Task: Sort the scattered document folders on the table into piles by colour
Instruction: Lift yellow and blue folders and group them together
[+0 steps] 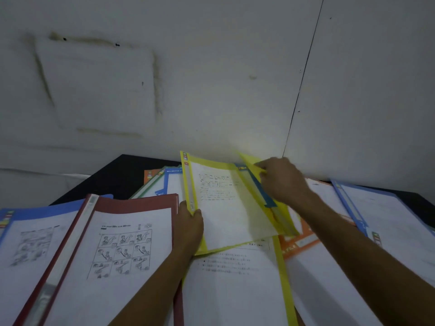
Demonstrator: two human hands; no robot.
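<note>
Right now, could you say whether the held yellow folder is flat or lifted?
Lifted: left hand and right hand grip the yellow folder by its edges, far end raised.

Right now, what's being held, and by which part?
The yellow folder: left hand grips its spine edge, low down; right hand pinches its upper right corner.

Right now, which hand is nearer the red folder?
Left. The left hand grips the lifted yellow folder right beside the red folder; the right hand pinches its far cover, farther off.
</note>
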